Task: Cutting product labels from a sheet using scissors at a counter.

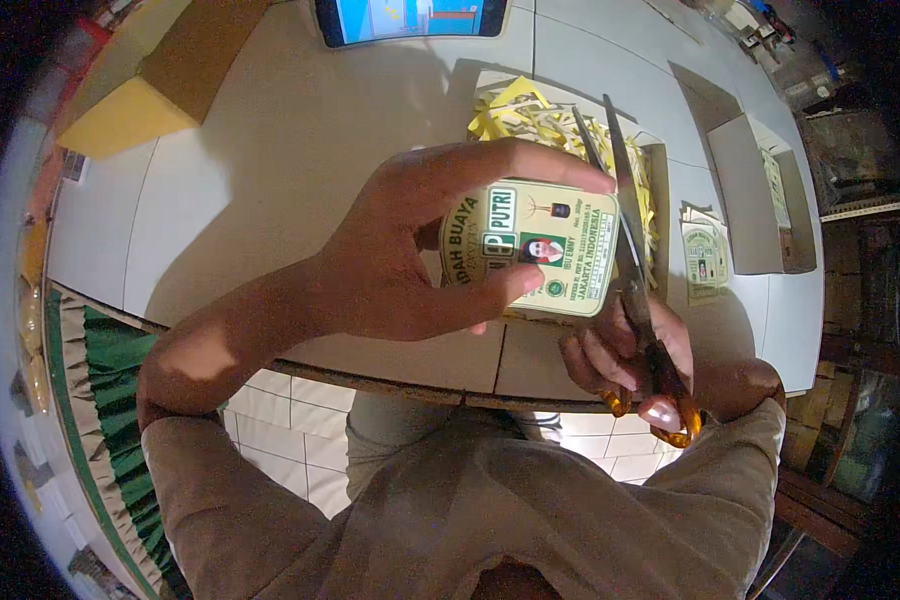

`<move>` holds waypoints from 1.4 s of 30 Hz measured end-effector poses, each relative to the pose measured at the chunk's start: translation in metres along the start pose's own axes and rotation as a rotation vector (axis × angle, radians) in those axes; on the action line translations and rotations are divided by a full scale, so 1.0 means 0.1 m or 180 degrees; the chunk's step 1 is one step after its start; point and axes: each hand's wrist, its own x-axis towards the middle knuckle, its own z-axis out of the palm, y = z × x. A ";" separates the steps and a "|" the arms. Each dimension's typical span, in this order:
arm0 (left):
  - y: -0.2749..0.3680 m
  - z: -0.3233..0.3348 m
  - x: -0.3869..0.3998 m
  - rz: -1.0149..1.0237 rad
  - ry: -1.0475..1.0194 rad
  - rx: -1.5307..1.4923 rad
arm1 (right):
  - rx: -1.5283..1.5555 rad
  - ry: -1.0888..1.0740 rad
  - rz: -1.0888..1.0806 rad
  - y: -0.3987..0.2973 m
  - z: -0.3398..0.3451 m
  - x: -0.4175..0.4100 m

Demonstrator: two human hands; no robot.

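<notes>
My left hand (pixel 420 247) grips a printed paper label (pixel 592 292) with rounded corners, with the thumb and a finger over its face. Whether it is one sheet or a stack I cannot tell. My right hand (pixel 622 352) holds scissors (pixel 634 292) with amber handles, the fingers in the loops. Their blades stand apart and point away from me, beside the label's right edge. Beyond and partly under the hands lies an open box (pixel 656 161) filled with thin yellow and white paper strips (pixel 517 112).
Cut labels (pixel 703 255) lie on the white tiled table (pixel 270 150), right of the strips. Farther right stands an open carton (pixel 750 202) with labels inside. A cardboard box (pixel 135 112) is at the upper left, and a phone or tablet (pixel 412 19) with a lit screen at the top.
</notes>
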 end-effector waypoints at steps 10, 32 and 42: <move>-0.05 -0.01 0.01 -0.0198 0.0364 -0.0358 | -0.0009 -0.0081 -0.0030 0.00 -0.04 0.01; -0.09 -0.08 0.05 -0.0101 0.0528 -0.0568 | -0.0295 0.0040 0.0285 -0.05 -0.05 -0.02; -0.08 -0.15 0.07 -0.0040 0.0543 -0.0526 | -0.0352 -0.0049 0.0134 -0.01 -0.08 -0.05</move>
